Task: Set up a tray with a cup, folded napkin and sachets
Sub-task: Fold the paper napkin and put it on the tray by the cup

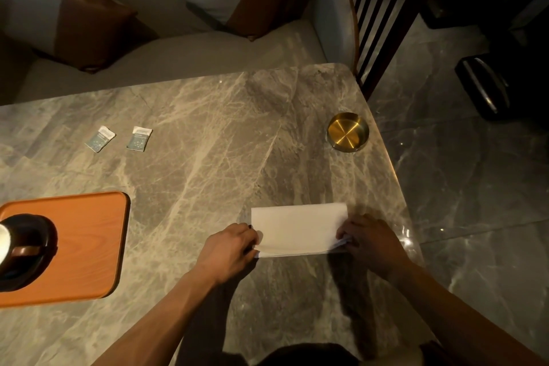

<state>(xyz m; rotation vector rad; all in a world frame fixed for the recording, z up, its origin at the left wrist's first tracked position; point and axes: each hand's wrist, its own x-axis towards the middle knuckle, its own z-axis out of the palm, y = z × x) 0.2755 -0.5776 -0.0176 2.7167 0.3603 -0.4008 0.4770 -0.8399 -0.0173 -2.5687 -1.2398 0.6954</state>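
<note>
A white napkin (300,229) lies folded in half on the grey marble table (208,142), near its front right. My left hand (228,249) pinches the napkin's near left corner and my right hand (371,241) pinches its near right corner. An orange wooden tray (89,244) sits at the left edge of view. On it a dark saucer (35,264) carries a cup (12,244) with a brown handle, partly cut off by the frame. Two small sachets (100,138) (139,139) lie side by side on the table, beyond the tray.
A round brass dish (348,132) stands near the table's right edge. A light sofa with brown-and-white cushions (89,24) runs behind the table. To the right the table ends above a glossy dark floor (460,187), with a slatted dark screen (383,9) behind.
</note>
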